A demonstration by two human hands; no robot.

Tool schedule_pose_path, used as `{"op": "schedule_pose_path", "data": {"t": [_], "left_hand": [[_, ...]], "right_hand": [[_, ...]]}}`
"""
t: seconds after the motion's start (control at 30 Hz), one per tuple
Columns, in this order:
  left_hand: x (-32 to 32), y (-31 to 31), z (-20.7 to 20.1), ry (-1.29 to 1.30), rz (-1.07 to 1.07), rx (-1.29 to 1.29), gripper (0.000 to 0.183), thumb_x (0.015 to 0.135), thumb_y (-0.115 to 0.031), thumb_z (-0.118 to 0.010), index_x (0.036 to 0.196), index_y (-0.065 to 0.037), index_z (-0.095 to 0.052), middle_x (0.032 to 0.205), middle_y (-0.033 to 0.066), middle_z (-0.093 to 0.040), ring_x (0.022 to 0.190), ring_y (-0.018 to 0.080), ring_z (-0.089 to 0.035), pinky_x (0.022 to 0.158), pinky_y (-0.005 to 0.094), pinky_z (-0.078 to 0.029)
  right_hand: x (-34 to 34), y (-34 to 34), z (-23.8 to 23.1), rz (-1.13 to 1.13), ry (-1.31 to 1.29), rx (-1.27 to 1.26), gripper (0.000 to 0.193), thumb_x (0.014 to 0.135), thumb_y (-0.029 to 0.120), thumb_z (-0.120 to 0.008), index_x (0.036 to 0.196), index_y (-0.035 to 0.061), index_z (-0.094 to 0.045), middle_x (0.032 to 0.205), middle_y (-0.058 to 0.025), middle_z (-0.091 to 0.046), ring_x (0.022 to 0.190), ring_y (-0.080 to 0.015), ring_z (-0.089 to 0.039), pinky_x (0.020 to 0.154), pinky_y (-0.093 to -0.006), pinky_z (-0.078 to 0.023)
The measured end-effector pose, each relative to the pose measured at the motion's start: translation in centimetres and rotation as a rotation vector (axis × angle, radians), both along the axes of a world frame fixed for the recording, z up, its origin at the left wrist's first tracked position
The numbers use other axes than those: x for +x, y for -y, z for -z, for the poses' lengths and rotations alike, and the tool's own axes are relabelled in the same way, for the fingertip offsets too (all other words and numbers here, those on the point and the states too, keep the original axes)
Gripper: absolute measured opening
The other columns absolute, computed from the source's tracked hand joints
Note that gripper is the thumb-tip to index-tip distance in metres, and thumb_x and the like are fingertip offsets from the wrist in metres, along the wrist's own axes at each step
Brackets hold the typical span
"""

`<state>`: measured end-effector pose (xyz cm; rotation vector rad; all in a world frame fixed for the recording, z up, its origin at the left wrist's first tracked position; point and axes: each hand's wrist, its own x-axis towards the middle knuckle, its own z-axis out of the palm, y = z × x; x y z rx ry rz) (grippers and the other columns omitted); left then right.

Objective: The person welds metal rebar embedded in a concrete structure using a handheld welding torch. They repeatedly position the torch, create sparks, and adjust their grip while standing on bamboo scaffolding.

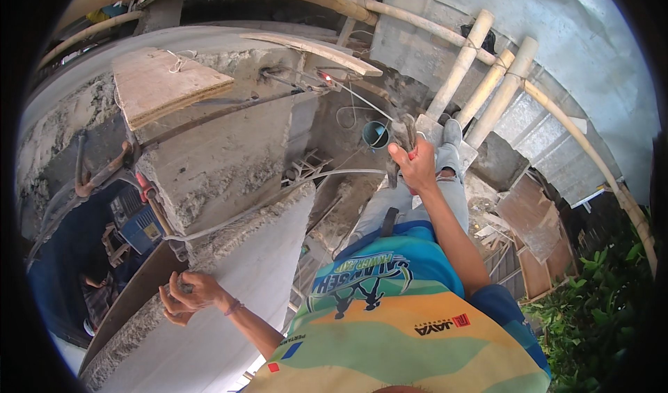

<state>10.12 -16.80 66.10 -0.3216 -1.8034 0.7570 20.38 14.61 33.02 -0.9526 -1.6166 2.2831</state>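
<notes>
My right hand (419, 164) is closed around the red handle of a welding electrode holder (404, 130), held out in front of my legs. From its jaws a thin electrode (362, 99) runs up to the left. The electrode's end glows red beside steel bars (282, 78) that stick out of the concrete. My left hand (193, 297) is out to the left over the rough top edge of a concrete wall (229, 236). Its fingers are bent and apart, and whether they touch the edge is hard to tell.
A plywood board (167, 83) lies on the concrete at the upper left. A dark bucket (376, 135) stands below the electrode. Bamboo poles (463, 62) rise ahead of my feet. A cable (348, 173) crosses the gap. Deep below left sits a blue machine (142, 227) near a partly seen person.
</notes>
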Motion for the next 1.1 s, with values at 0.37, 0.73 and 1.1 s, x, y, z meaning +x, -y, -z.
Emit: {"op": "schedule_pose_path", "data": {"t": [0.37, 0.73, 1.1], "left_hand": [[0.04, 0.26, -0.15, 0.006, -0.039, -0.009, 0.017, 0.071, -0.009, -0.069, 0.084, -0.020, -0.069, 0.113, -0.0018, -0.057, 0.115, 0.0290, -0.041, 0.102, 0.0523, -0.029], [-0.11, 0.33, -0.12, -0.006, -0.009, 0.005, 0.017, 0.071, -0.008, -0.068, 0.082, -0.021, -0.068, 0.112, -0.0034, -0.057, 0.115, 0.0294, -0.040, 0.101, 0.0534, -0.028], [-0.05, 0.41, -0.20, -0.005, -0.032, -0.009, 0.016, 0.072, -0.009, -0.069, 0.083, -0.021, -0.068, 0.112, -0.0039, -0.057, 0.116, 0.0296, -0.037, 0.100, 0.0523, -0.029]], "right_hand": [[-0.20, 0.06, 0.12, 0.002, 0.008, 0.035, 0.046, 0.079, 0.042, -0.073, 0.098, 0.0003, -0.069, 0.054, -0.0008, -0.055, 0.048, -0.0076, -0.043, 0.048, -0.0272, -0.035], [-0.37, -0.15, 0.02, -0.033, 0.035, 0.034, 0.053, 0.078, 0.051, -0.072, 0.096, 0.0012, -0.070, 0.058, -0.0030, -0.057, 0.052, -0.0093, -0.045, 0.050, -0.0288, -0.037], [-0.56, -0.34, -0.52, -0.033, 0.059, 0.024, 0.056, 0.078, 0.055, -0.070, 0.083, -0.0012, -0.064, 0.055, -0.0017, -0.050, 0.054, -0.0105, -0.043, 0.050, -0.0307, -0.035]]}}
